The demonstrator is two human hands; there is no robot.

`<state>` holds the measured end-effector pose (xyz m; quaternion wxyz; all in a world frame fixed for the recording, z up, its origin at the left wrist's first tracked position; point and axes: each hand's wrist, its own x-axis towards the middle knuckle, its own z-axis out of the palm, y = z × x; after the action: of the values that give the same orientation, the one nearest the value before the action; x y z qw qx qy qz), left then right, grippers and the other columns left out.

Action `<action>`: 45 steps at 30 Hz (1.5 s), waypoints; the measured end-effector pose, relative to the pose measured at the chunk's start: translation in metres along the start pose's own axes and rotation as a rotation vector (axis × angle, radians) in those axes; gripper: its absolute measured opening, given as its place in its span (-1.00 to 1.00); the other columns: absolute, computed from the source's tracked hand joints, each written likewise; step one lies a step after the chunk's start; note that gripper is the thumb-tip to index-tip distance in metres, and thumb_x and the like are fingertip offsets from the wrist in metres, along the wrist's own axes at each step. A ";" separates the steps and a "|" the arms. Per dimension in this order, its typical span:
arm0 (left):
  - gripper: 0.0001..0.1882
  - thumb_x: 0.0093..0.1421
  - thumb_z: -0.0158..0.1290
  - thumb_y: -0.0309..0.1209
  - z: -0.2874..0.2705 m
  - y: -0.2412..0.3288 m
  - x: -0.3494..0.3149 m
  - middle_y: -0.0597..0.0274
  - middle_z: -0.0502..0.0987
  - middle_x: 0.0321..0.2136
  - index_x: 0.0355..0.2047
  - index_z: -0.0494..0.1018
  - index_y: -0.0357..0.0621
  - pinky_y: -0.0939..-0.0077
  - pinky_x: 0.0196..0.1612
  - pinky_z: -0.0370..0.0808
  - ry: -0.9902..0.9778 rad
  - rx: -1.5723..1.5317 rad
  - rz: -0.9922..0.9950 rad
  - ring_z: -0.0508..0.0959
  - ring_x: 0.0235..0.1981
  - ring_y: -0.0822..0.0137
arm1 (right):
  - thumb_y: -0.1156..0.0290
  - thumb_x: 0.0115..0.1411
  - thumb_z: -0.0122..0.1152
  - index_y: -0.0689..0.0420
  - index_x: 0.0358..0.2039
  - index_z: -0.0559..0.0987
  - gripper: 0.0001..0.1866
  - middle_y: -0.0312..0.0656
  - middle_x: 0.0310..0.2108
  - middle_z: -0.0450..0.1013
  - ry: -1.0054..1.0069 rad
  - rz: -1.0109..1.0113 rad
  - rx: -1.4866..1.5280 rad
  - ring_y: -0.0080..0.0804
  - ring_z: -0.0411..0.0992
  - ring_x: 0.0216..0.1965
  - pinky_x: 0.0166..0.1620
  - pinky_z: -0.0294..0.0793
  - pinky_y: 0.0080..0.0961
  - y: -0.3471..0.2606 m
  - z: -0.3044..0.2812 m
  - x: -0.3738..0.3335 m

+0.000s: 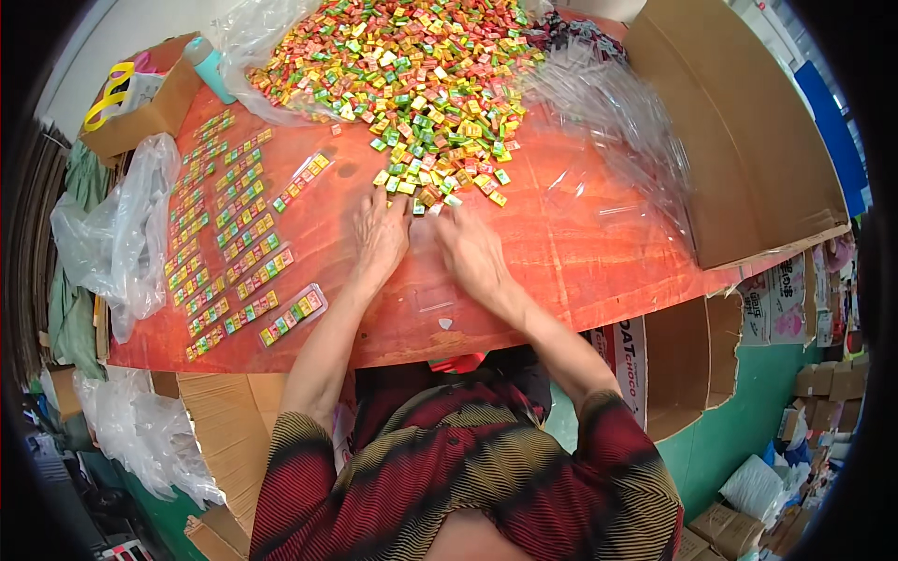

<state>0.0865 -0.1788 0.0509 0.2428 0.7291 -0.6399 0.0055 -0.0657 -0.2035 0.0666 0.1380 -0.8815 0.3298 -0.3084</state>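
A big heap of small block-shaped wrapped pieces in red, yellow, green and orange spreads over the far middle of the table. At its near edge, my left hand has bent fingers down among the pieces; what lies under the fingertips is hidden. Close beside it, my right hand is closed, its thumb and fingertips at a pale small piece. Between my wrists a clear plastic tray lies faintly visible on the red tabletop. To the left, filled clear strips hold rows of the pieces.
Clear plastic bags lie around the heap, one bunched at the right. A large cardboard box stands at the right edge. At the far left are a smaller carton, a turquoise bottle and a hanging plastic bag.
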 end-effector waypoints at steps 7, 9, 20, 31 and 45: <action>-0.72 -0.06 0.04 -0.55 0.024 0.005 -0.014 0.01 0.32 -0.30 -0.26 0.41 -0.18 0.24 -0.23 0.36 0.047 -0.174 0.091 0.34 -0.24 0.02 | 0.48 0.03 -0.07 0.13 -0.31 0.45 -0.81 -0.07 -0.38 0.31 -0.058 0.058 0.008 -0.14 0.35 -0.32 -0.35 0.38 -0.24 0.037 0.019 0.020; -0.70 -0.07 0.06 -0.57 0.016 0.009 -0.019 0.01 0.33 -0.33 -0.26 0.42 -0.17 0.22 -0.25 0.36 0.054 -0.212 0.079 0.37 -0.26 0.01 | 0.48 0.03 -0.05 0.09 -0.32 0.47 -0.82 -0.11 -0.37 0.34 -0.069 0.189 -0.107 -0.15 0.38 -0.36 -0.38 0.40 -0.25 0.047 0.010 0.012; -0.80 -0.05 0.05 -0.56 0.005 0.008 -0.011 0.04 0.34 -0.42 -0.34 0.42 -0.19 0.25 -0.30 0.38 -0.120 -0.330 -0.018 0.43 -0.36 0.02 | 0.57 0.00 -0.03 0.10 -0.22 0.49 -0.71 -0.11 -0.34 0.38 -0.087 0.028 -0.098 -0.16 0.41 -0.33 -0.37 0.41 -0.33 0.034 -0.013 0.001; -0.75 -0.07 0.13 -0.46 0.000 0.022 -0.012 -0.03 0.30 -0.30 -0.36 0.38 -0.26 0.17 -0.29 0.38 -0.154 -0.368 -0.006 0.42 -0.30 -0.04 | 0.44 0.04 0.04 0.09 -0.34 0.49 -0.86 -0.06 -0.37 0.41 -0.010 0.260 -0.073 -0.09 0.42 -0.46 -0.43 0.43 -0.28 0.054 -0.030 -0.006; -0.62 -0.15 0.19 -0.44 0.005 0.030 -0.011 -0.02 0.31 -0.32 -0.24 0.43 -0.13 0.20 -0.21 0.37 -0.199 -0.402 0.048 0.40 -0.23 0.00 | 0.43 0.07 0.03 0.10 -0.28 0.43 -0.83 -0.11 -0.42 0.37 -0.084 0.239 -0.146 -0.11 0.42 -0.44 -0.46 0.41 -0.27 0.039 -0.019 -0.016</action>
<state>0.0555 -0.1725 0.0537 0.3187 0.6476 -0.6660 -0.1886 -0.1065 -0.2220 0.0564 0.1227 -0.8559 0.4478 -0.2276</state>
